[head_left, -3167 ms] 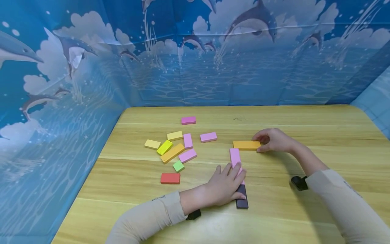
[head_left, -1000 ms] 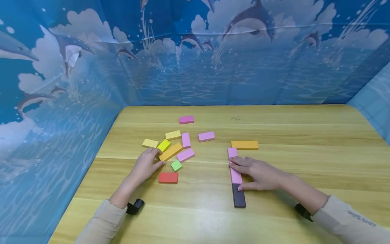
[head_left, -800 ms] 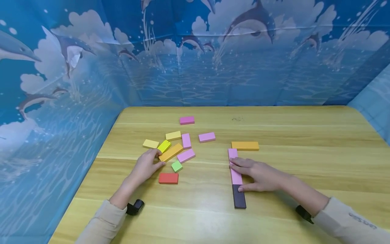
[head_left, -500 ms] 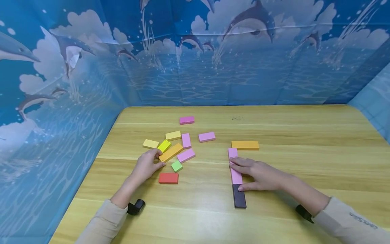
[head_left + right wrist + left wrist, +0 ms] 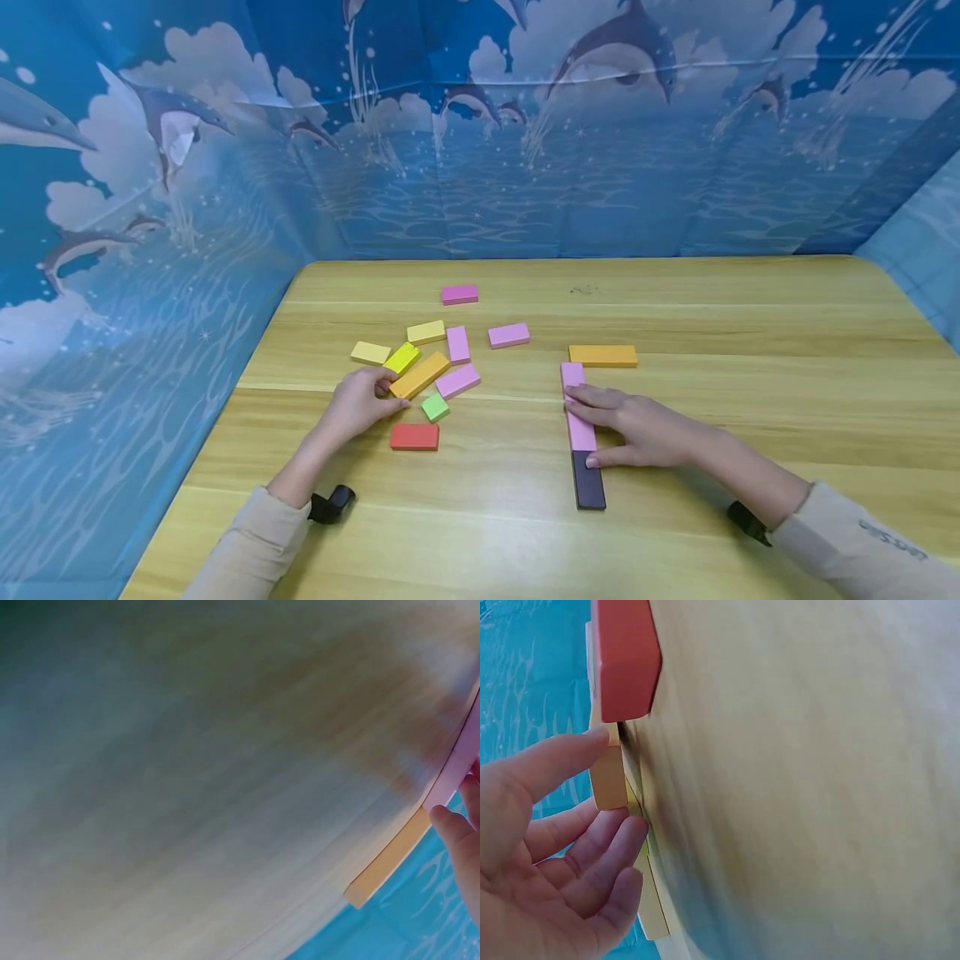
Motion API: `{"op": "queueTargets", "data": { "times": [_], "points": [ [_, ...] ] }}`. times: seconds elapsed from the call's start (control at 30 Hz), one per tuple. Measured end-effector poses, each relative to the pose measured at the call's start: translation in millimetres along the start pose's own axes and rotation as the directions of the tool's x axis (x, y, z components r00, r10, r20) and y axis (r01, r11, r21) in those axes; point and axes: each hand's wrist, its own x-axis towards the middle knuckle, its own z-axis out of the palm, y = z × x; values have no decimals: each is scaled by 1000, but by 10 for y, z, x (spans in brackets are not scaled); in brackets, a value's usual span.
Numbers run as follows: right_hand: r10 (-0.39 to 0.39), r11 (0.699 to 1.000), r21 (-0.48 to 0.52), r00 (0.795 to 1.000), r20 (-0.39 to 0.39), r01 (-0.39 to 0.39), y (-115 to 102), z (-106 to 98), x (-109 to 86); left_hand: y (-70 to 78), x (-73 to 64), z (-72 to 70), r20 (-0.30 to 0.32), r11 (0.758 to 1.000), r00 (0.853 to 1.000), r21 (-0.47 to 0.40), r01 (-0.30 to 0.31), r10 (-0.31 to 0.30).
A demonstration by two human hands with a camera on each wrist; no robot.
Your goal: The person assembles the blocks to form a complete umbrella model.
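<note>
In the head view my left hand [image 5: 360, 405] pinches the near end of a long orange block [image 5: 420, 376], thumb on one side and fingertips on the other. The left wrist view shows the same orange block [image 5: 607, 777] between thumb and fingers. My right hand [image 5: 637, 427] rests its fingers on a column of pink blocks [image 5: 581, 433], with the thumb touching the black block [image 5: 588, 485] at the column's near end. A second orange block [image 5: 602, 357] lies crosswise at the far end of the column.
Around the left hand lie a bright yellow block [image 5: 402, 358], two pale yellow blocks [image 5: 371, 352], a green block [image 5: 435, 407] and a red block [image 5: 414, 437]. Several loose pink blocks [image 5: 508, 335] lie farther back. A blue dolphin-print curtain [image 5: 480, 183] borders the wooden table.
Since the oldest frame, my left hand has moved from the pink column to the orange block at left. My right hand left the other orange block for the column. Lately both barely move.
</note>
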Motion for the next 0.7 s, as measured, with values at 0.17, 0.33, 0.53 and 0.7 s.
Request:
{"op": "queueTargets", "data": {
  "times": [0.17,0.33,0.53,0.7],
  "points": [
    [26,1000,16,999,27,-27,-13,-13,-2,-3,4,-29,8,996,999,-86,40,-40],
    [24,1000,11,999,33,-25,-11,-18,-4,-11,3,-55,14,987,998,-149,59,-58],
    [1,1000,-3,1000,14,-1,0,-4,1,-33,6,-70,13,980,998,-189,61,-59],
    [-10,1000,-7,1000,12,10,13,8,10,-53,13,-82,23,975,998,-212,68,-64]
  ]
}}
